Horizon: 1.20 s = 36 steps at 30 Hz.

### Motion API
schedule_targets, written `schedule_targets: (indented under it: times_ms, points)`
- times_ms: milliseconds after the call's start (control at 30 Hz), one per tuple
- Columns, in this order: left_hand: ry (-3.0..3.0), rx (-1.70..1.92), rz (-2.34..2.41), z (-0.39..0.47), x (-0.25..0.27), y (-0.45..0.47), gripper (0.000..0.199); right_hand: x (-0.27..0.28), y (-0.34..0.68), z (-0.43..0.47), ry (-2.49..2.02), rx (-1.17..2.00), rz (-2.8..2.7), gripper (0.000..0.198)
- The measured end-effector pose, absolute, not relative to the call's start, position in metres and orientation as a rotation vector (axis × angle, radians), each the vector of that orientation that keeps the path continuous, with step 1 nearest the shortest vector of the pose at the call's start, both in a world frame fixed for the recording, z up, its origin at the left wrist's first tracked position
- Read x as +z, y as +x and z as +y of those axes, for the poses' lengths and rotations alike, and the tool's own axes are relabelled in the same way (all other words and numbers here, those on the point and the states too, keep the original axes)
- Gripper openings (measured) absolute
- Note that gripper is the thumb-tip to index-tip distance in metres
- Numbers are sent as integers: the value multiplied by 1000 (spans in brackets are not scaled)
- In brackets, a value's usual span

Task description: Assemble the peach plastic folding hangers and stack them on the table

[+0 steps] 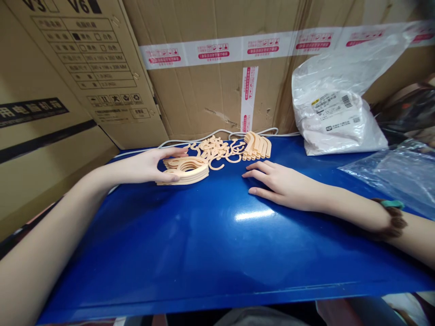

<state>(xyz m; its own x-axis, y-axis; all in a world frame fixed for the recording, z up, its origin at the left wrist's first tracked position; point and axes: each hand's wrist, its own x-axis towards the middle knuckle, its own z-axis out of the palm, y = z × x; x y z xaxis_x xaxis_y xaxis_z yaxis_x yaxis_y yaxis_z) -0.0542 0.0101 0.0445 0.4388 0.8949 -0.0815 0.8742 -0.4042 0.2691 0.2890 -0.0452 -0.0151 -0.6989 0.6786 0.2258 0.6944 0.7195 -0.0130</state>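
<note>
Left hand (pixel 149 166) clasps stacked pieces (pixel 197 174), partly hiding them; right hand (pixel 285 186) loosely spread; heaped hooks (pixel 213 147) overlap.

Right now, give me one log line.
left hand: holds left curved stack | right hand: open, nearest right curved stack | hooks: piled beside right curved stack

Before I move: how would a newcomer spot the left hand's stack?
On the blue table, find the left hand. It touches the peach stack of curved pieces, left of the jumbled hooks, whereas the other stack sits right of them.
</note>
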Motion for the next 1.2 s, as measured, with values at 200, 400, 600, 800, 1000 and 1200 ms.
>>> schedule_targets:
  times_ms: [200, 400, 600, 800, 1000, 1200]
  points:
    - [2427, 95, 1528, 9, 47, -53, 90, -15, 289, -45, -1103, -104, -2705, 49]
    - [2424, 102, 1544, 8, 47, -52, 90, -15, 289, -46, -1081, -98, -2695, 48]
    - [2434, 156, 1537, 11, 45, -56, 85, -14, 288, -47, -1085, -96, -2688, 47]
    - [2435, 150, 1529, 11, 46, -56, 84, -12, 287, -48, -1111, -115, -2711, 49]
    - [2422, 138, 1536, 11, 45, -56, 86, -15, 288, -47, -1099, -124, -2708, 48]
    - [2421, 144, 1520, 11, 45, -55, 85, -15, 288, -46, -1084, -116, -2700, 48]
